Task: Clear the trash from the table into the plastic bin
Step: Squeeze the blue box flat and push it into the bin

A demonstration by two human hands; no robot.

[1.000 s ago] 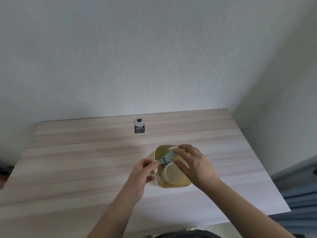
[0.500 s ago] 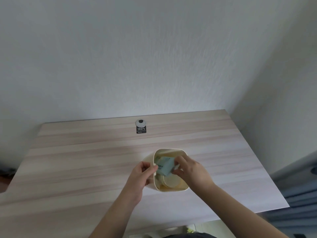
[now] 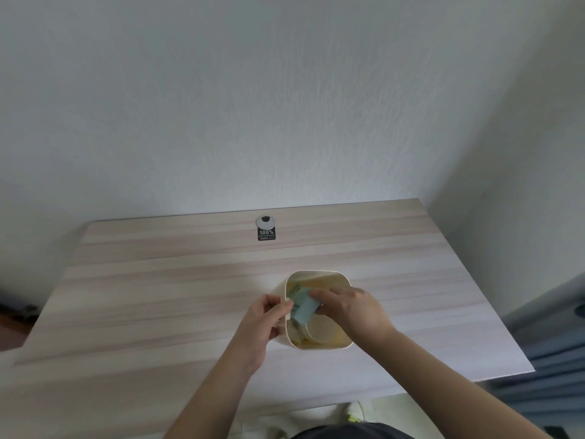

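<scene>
A cream plastic bin (image 3: 319, 274) with rounded corners stands on the light wooden table (image 3: 158, 296), right of centre. My left hand (image 3: 264, 321) grips the bin's left wall. My right hand (image 3: 351, 308) reaches over the bin's mouth and pinches a pale teal packet (image 3: 303, 306) that sits tilted inside the opening. Below the packet, a round cream cup or lid (image 3: 321, 331) lies in the bin, with other yellowish trash partly hidden under it.
A silver cable grommet (image 3: 266, 221) with a black sticker (image 3: 267, 234) below it sits near the table's back edge. White walls close the back and right. The table's right edge drops to a blue-grey surface (image 3: 554, 343). Floor shows below the front edge.
My right hand has pushed the teal packet lower and leftward into the bin's mouth. My left hand has kept its hold on the bin's left wall.
</scene>
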